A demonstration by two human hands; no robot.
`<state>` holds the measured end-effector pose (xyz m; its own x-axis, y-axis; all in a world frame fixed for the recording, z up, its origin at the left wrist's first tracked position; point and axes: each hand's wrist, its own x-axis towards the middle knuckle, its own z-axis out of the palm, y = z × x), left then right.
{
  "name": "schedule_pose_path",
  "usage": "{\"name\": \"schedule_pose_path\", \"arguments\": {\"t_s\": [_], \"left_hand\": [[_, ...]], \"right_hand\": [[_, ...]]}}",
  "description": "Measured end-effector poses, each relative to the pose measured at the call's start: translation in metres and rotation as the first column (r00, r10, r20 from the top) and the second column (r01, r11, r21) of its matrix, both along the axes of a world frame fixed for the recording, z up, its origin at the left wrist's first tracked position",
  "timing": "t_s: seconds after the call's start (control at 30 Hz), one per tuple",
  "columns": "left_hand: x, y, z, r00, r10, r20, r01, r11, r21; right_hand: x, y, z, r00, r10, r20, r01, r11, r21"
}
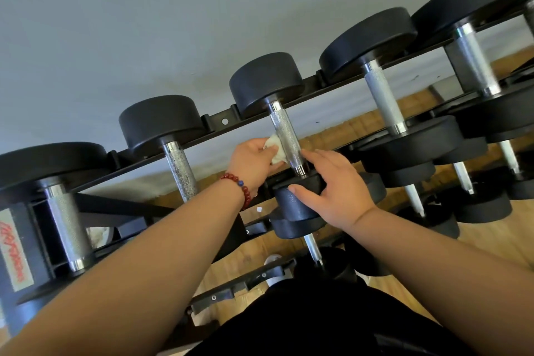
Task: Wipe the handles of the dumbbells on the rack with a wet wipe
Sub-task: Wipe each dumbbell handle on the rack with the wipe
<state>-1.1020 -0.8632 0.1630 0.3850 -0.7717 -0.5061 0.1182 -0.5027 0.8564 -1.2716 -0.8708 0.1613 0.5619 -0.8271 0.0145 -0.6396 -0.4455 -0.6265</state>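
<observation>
Left hand [251, 162], with a red bead bracelet [241, 185] at the wrist, pinches a crumpled white wet wipe [276, 150] against the left side of the knurled handle [286, 136] of the middle dumbbell [265, 82]. Right hand [338, 188] rests on this dumbbell's near head, fingers laid fairly straight across its top and thumb spread on its face. The dumbbell lies across the top tier of the black rack [219, 121], between neighbouring dumbbells, above a wooden floor [497, 237].
</observation>
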Motion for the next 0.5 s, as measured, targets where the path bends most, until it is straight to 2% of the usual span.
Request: {"name": "schedule_pose_path", "arguments": {"t_s": [0.1,0.23,0.4,0.5], "left_hand": [[-0.004,-0.005,0.003,0.998,0.052,-0.032,-0.052,0.999,-0.007],[-0.005,0.014,-0.004,0.997,-0.040,-0.062,0.042,0.999,0.022],[-0.003,-0.008,0.000,0.993,0.089,-0.077,-0.090,0.996,-0.004],[-0.006,0.004,-0.008,0.998,0.026,-0.057,-0.024,0.999,0.035]], "right_hand": [[0.000,0.000,0.000,1.000,-0.003,0.007,0.003,1.000,-0.006],[0.001,0.000,0.000,1.000,-0.007,0.012,0.007,1.000,-0.029],[0.001,0.000,-0.001,0.999,-0.015,-0.029,0.015,1.000,-0.008],[0.000,-0.001,-0.001,0.999,-0.014,-0.033,0.013,1.000,-0.008]]}}
